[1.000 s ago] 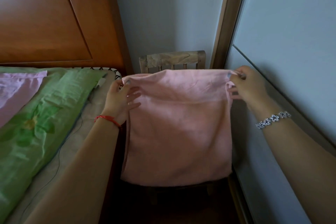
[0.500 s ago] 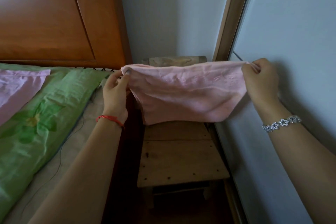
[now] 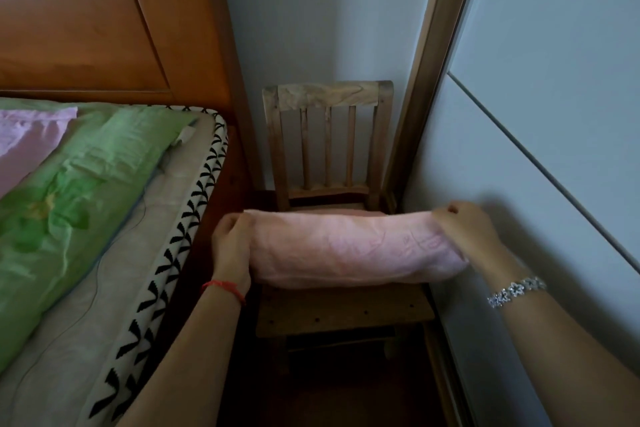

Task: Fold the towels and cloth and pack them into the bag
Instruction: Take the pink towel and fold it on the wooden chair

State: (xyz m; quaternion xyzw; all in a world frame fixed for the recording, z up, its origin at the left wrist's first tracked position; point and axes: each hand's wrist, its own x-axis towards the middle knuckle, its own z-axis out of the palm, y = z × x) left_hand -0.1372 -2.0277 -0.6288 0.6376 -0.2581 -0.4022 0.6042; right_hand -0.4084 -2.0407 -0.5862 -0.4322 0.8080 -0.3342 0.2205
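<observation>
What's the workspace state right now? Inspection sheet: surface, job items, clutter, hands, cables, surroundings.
Surface: wooden chair seat, front part bare.
Job's things: pink towel folded into a long band, held across the chair seat, contact unclear; pink cloth lies on the bed; no bag in view.
Clutter: nothing seen.
Hands: left hand grips the towel's left end; right hand grips its right end.
Cables: thin cable runs along the bed.
Surroundings: green quilt on the bed, wooden headboard behind, pale panel at right.

Wooden chair (image 3: 327, 146) beside bed (image 3: 104, 253) with green quilt (image 3: 69, 191)
</observation>
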